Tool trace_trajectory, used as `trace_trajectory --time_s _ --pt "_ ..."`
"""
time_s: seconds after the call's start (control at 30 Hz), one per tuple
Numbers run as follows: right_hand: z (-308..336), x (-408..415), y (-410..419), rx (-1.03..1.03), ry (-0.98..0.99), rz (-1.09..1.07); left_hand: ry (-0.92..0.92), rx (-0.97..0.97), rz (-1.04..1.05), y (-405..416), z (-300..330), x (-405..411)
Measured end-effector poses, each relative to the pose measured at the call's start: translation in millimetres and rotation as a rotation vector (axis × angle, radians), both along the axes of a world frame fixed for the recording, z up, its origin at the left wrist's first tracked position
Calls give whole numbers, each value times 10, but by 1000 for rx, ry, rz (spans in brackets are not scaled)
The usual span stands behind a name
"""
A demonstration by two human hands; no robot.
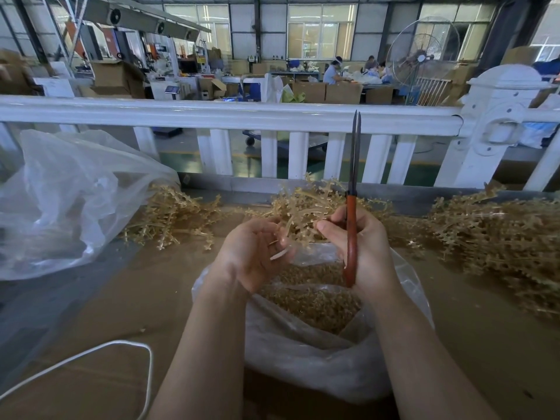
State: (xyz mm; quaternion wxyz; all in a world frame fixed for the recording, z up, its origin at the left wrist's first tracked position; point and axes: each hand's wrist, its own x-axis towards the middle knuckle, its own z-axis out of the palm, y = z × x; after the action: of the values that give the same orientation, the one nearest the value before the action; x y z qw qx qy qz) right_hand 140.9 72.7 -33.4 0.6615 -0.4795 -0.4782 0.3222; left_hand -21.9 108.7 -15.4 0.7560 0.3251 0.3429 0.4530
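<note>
My right hand (360, 250) grips red-handled scissors (351, 237) upright, their dark blades closed and pointing up past the white railing. Its fingertips also pinch a tan plastic sprig (303, 213). My left hand (251, 253) is curled around the sprig's stem end, palm up, with a short pale stem piece (278, 254) lying at its fingers. Both hands hover over an open clear plastic bag (318, 353) filled with small tan cut pieces (315, 301).
Heaps of tan sprigs lie at the back left (172, 216) and at the right (500, 241) of the brown cardboard-covered table (127, 304). A large crumpled clear bag (66, 201) sits at the left. A white cord (100, 350) loops at the front left. A white railing (242, 116) borders the far edge.
</note>
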Motion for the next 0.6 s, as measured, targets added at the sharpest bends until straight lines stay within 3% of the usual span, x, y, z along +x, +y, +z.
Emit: trace_trajectory --time_s 0.17,0.3,0.43,0.6 --pt "0 -4 10 10 -37 -23 336 215 326 -16 52 43" --pt "0 -22 26 28 -121 -66 567 721 588 -55 88 61" --pt "-9 -21 30 30 -166 -79 769 1076 457 -63 113 86" --pt "-34 -2 29 15 -137 -78 811 940 189 -60 121 42"
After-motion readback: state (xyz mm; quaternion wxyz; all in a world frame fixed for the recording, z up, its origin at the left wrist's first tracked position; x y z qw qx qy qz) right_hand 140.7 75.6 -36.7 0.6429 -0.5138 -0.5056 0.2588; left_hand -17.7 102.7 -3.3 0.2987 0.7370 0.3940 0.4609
